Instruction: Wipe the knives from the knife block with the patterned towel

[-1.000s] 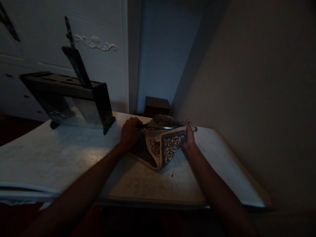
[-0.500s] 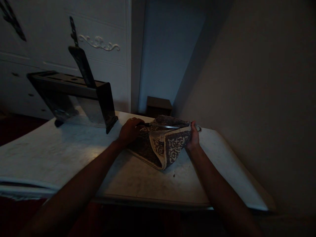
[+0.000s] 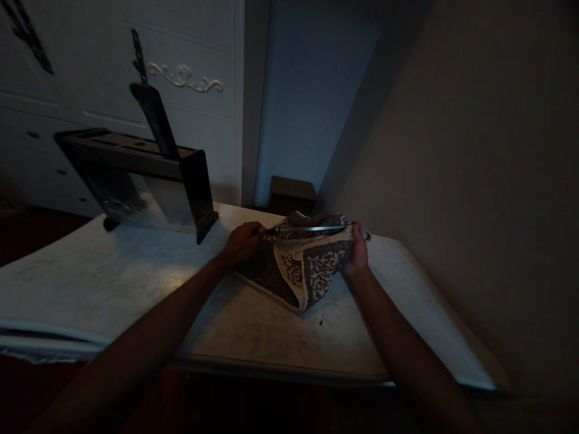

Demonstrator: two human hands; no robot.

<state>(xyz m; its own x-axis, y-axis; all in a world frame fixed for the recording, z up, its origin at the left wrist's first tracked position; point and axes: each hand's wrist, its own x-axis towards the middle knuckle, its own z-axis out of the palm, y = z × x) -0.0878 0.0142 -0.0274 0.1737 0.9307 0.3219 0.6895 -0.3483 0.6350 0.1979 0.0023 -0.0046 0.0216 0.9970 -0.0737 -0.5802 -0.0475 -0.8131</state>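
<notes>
My left hand (image 3: 243, 242) is closed round the dark handle of a knife (image 3: 316, 228). Its narrow, shiny blade points right, lying across a brown and cream patterned towel (image 3: 319, 265). At the blade's far end, my right hand (image 3: 357, 250) grips the towel, folded about the tip, which is hidden. The rest of the towel droops onto the white tabletop, with a pale label showing on its inner side.
A knife block (image 3: 136, 175) with clear sides stands on the left of the white table (image 3: 131, 283), one dark-handled knife (image 3: 156, 120) sticking up from it. Behind are a white cabinet (image 3: 194, 132) and a brown box (image 3: 293, 188). A wall (image 3: 474, 181) rises on the right.
The whole view has shifted slightly. A longer stretch of bright blade shows against the towel, and both hands keep their hold.
</notes>
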